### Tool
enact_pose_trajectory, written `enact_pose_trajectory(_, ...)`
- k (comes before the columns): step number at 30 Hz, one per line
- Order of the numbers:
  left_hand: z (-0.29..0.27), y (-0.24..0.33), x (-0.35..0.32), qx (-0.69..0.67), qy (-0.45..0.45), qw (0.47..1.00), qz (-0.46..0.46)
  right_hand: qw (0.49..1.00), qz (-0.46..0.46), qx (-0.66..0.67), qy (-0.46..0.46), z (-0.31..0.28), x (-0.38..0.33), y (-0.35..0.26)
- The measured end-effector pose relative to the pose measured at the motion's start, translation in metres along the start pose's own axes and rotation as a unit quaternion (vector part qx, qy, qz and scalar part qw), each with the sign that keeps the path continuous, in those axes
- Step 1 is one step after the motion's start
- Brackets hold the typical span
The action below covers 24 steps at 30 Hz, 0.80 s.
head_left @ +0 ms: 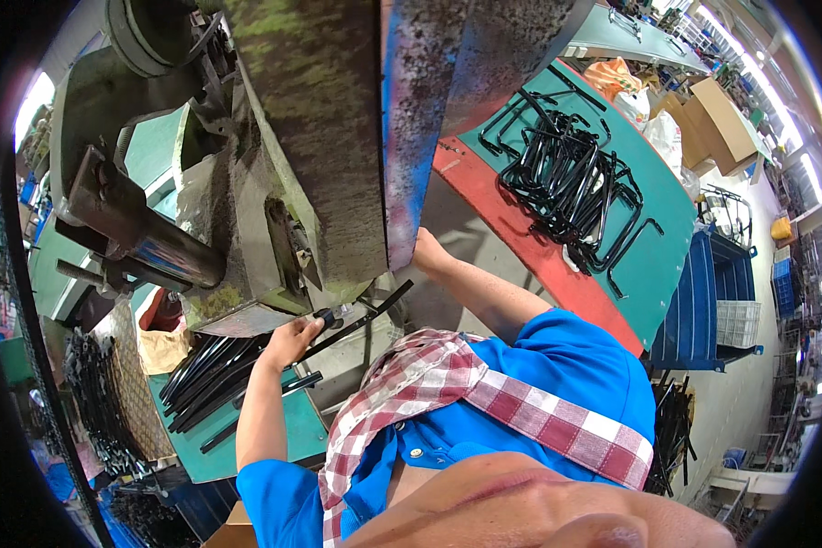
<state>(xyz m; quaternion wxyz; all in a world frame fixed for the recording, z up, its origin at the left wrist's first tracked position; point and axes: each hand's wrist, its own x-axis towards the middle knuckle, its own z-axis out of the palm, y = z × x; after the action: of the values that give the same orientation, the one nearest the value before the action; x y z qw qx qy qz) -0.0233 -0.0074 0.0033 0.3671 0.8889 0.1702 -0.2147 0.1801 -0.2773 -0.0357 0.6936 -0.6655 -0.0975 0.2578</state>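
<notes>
Feeding a black metal rod (361,320) into the green press (283,183), we're pinching it in our left hand (288,340); right hand (426,253) grip's hidden, can't tell. Next probably needs careful seating.

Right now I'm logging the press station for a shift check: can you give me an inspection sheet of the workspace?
Surface: green tabletop, worn.
Job's things: black metal bar lying under the green press machine.
Clutter: straight black bars stacked at left; bent black tubes heaped on a teal and red table.
Grips: left hand closed on the bar; right hand partly hidden behind the machine.
Cables: nothing seen.
Surroundings: cardboard box, blue crates.
</notes>
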Motion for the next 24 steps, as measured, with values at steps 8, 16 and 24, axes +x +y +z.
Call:
enact_pose_trajectory(8, 0.001, -0.01, -0.002, -0.097, 0.054, 0.994, 0.006, 0.997, -0.07, -0.015, -0.011, 0.011, -0.008, -0.019)
enact_pose_trajectory(16, -0.021, 0.004, 0.009, -0.016, 0.017, 0.993, 0.119, 0.995, 0.023, 0.095, 0.023, 0.003, 0.003, -0.009)
enact_pose_trajectory(24, -0.022, -0.05, 0.026, 0.11, -0.034, 0.986, 0.118, 0.997, 0.002, 0.083, 0.006, 0.015, 0.005, -0.009)
